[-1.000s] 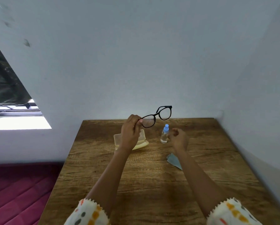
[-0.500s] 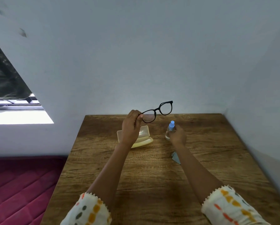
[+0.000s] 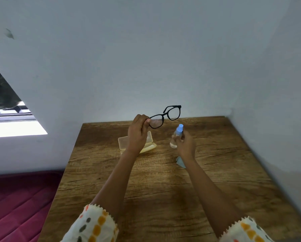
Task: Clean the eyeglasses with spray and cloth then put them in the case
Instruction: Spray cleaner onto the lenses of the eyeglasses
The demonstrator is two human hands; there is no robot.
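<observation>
Item 1: eyeglasses [image 3: 165, 116], black frame, round lenses. Held in the air above the far part of the counter [image 3: 160, 182], tilted, with the outer end higher. The left hand [image 3: 137, 132] pinches them at the near end of the frame, fingers closed on it.

Item 2: spray bottle [image 3: 176, 137], clear body, blue cap. Held upright and lifted off the counter by the right hand [image 3: 185, 145], whose fingers wrap its lower body; the cap stands just below and to the right of the eyeglasses, not touching them.

Item 3: case [image 3: 123, 143], pale yellow, translucent, lying open on the counter behind the left hand, which hides most of it.

Item 4: cloth [image 3: 181, 162], light blue, flat on the counter under the right wrist; only a corner shows.

Item 5: counter, brown wood grain, set into a corner of grey-white walls [image 3: 146, 58].

Item 6: sleeves [image 3: 94, 226], cream with orange and grey spots, at both forearms.

Item 7: red quilted surface [image 3: 15, 203] left of the counter.
</observation>
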